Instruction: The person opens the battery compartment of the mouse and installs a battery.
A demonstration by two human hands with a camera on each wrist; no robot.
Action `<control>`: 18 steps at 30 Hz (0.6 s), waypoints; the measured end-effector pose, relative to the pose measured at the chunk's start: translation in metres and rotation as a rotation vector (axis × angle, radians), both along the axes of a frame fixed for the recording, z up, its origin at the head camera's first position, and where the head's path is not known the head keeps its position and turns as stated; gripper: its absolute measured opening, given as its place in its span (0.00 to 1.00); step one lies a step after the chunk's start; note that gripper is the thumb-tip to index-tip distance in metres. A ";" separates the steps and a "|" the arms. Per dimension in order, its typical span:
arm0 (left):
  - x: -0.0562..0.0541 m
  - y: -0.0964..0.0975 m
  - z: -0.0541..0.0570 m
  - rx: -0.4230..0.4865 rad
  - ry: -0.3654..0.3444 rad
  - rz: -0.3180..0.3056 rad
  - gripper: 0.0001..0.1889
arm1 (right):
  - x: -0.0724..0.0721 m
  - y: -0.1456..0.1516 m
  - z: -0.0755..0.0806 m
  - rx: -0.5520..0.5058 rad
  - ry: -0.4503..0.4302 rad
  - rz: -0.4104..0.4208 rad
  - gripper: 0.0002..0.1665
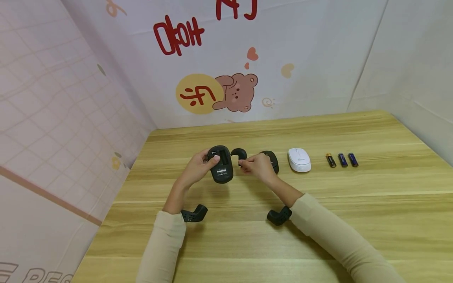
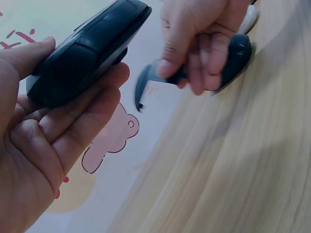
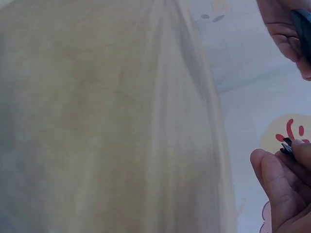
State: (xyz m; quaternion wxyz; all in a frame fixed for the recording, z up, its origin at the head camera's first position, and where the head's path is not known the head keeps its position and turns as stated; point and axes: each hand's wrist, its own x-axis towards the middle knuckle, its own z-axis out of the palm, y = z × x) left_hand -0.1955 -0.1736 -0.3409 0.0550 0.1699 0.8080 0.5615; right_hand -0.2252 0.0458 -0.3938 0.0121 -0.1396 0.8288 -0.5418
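The person's left hand [image 1: 196, 167] grips a black mouse [image 1: 222, 175] above the table [image 1: 240, 243], its underside and battery slot [image 1: 223, 155] facing up. Just beside it, the right hand [image 1: 259, 167] pinches a curved black cover [image 1: 242, 152]. Over to the right I see another black mouse [image 1: 273, 160], a white mouse [image 1: 299, 160] and three batteries [image 1: 342, 160].

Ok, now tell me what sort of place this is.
Probably a small indoor tabletop workspace: a wood-grain table, a backdrop printed with a cartoon bear, and three batteries lined up to the right of a white mouse.
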 end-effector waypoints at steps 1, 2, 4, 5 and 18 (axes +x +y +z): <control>0.000 -0.001 0.001 0.002 0.002 0.003 0.19 | 0.000 -0.001 -0.001 0.029 0.007 0.000 0.17; 0.000 -0.002 0.001 0.006 0.004 0.004 0.19 | 0.001 -0.001 -0.003 0.051 0.008 0.003 0.17; 0.001 -0.005 0.002 0.009 0.005 0.012 0.18 | 0.001 -0.003 -0.005 0.092 0.008 0.011 0.18; 0.001 -0.006 0.003 0.011 0.008 0.014 0.18 | 0.001 -0.003 -0.006 0.106 0.000 0.012 0.18; 0.001 -0.016 0.005 0.001 0.033 0.050 0.21 | -0.002 -0.009 -0.010 0.095 -0.266 0.002 0.15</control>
